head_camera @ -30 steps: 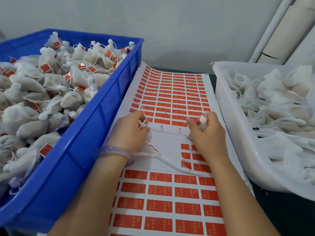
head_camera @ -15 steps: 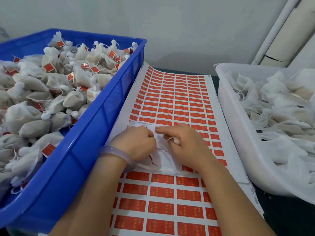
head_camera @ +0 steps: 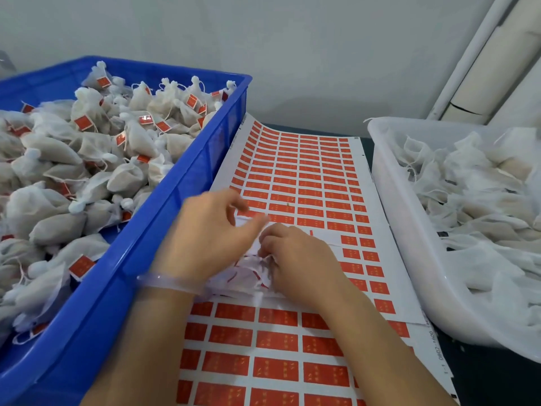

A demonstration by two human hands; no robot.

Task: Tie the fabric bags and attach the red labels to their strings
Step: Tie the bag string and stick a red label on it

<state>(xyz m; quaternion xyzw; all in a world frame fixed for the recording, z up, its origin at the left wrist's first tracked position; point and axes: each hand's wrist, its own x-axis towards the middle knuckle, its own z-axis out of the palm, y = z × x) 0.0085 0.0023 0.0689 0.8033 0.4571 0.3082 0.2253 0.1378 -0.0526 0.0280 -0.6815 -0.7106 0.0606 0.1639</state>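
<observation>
A long sheet of red labels [head_camera: 307,177] lies between two bins. At its middle, both hands meet over a crumpled white strip [head_camera: 246,272] with small red scraps on it, which lies on a bare patch of the sheet. My left hand [head_camera: 210,238], blurred and wearing a clear bangle, curls its thumb and forefinger round the strip's upper end. My right hand [head_camera: 295,259] bunches the strip under curled fingers. Tied fabric bags with red labels [head_camera: 128,171] fill the blue crate on the left. Untied white bags [head_camera: 474,200] lie in the white tub on the right.
The blue crate [head_camera: 187,183] borders the sheet on the left, its wall close to my left wrist. The white tub [head_camera: 409,230] borders it on the right. A grey wall stands behind, with white pipes [head_camera: 468,54] at the upper right.
A second ago my hands were apart, pulling a long white strip off the sheet. They have come together and gathered it into a crumpled wad.
</observation>
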